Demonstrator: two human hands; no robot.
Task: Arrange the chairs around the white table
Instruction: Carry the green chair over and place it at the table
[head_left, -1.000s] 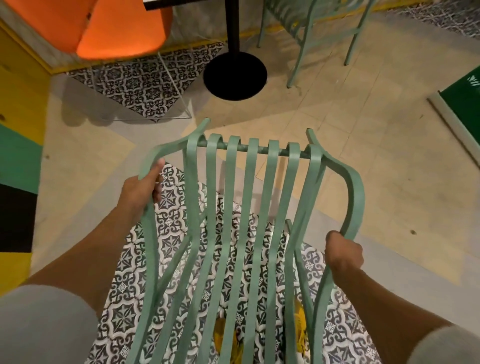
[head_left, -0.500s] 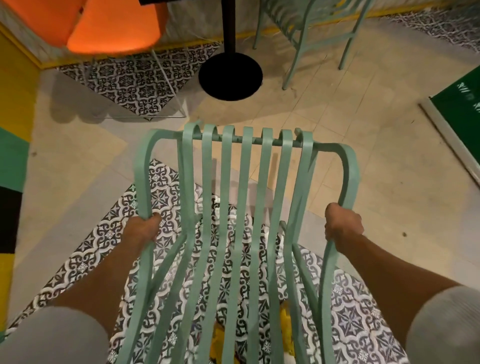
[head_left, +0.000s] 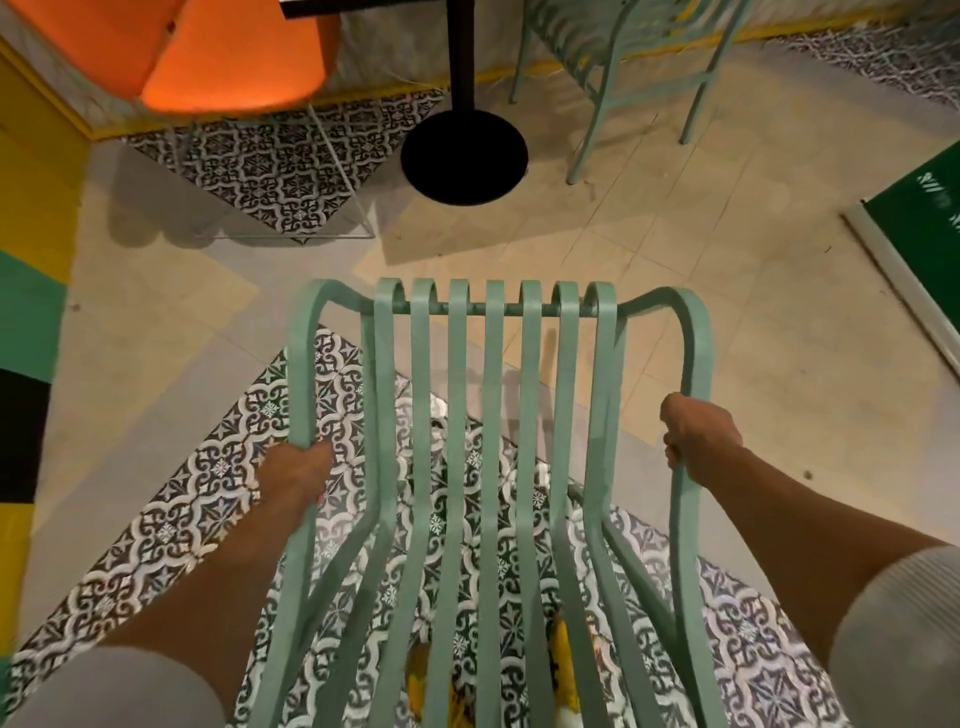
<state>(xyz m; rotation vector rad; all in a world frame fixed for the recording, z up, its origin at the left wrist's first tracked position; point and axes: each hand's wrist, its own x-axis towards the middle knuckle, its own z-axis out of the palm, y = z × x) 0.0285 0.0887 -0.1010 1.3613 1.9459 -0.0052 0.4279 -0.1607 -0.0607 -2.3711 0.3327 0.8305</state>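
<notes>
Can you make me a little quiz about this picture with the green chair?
1. True or false: both hands grip the green slatted chair.
2. What colour is the chair at top left? A) blue B) orange C) white
3. What shape is the black table base?

Key: 1. True: the left hand and right hand each hold a side rail. 2. B, the orange chair. 3. Round.

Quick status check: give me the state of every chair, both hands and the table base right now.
Mint-green slatted metal chair: held by both side rails, seen from above.
Left hand: grip closed on the left rail.
Right hand: grip closed on the right rail.
Orange moulded chair: standing left of the pedestal, untouched.
Second mint-green metal chair: standing right of the pedestal.
Black round pedestal table base: upright on the floor.
</notes>
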